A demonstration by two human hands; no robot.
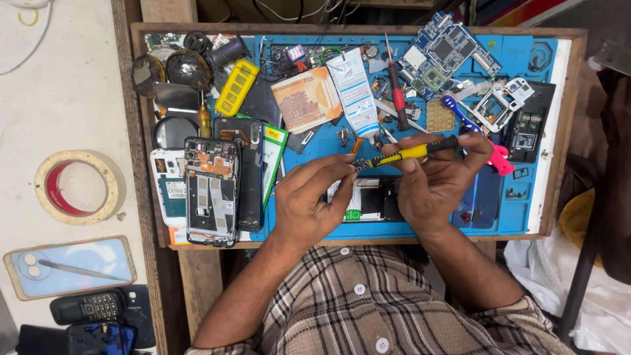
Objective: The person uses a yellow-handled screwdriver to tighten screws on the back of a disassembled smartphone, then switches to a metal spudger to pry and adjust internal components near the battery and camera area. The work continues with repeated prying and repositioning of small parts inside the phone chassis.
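Plaid shirt (368,302) filled the near edge of the view, with both forearms reaching out from it over a blue work mat (519,52) set in a wooden tray (355,29). The right hand (437,181) was closed around a yellow-and-black screwdriver (414,152), holding it almost level with its tip pointing left. The left hand (309,197) had its fingertips pinched together at that tip, on something too small to make out. Just below both hands, partly hidden by them, lay an opened phone (368,200) on the mat.

Left of the hands lay a stripped phone frame (211,190) on top of other phone parts, and beyond it a yellow case (236,87). Farther off, near the middle of the mat, were a white tube (355,89), an orange banknote (307,98) and a red-handled screwdriver (397,92). A blue circuit board (444,56) sat at the far right, with a blue toothbrush (460,112) nearer in. Off the tray, on the left, a roll of tape (79,187) rested on the pale surface, with a clear phone cover (69,266) and a small keypad phone (89,306) nearer to the camera.
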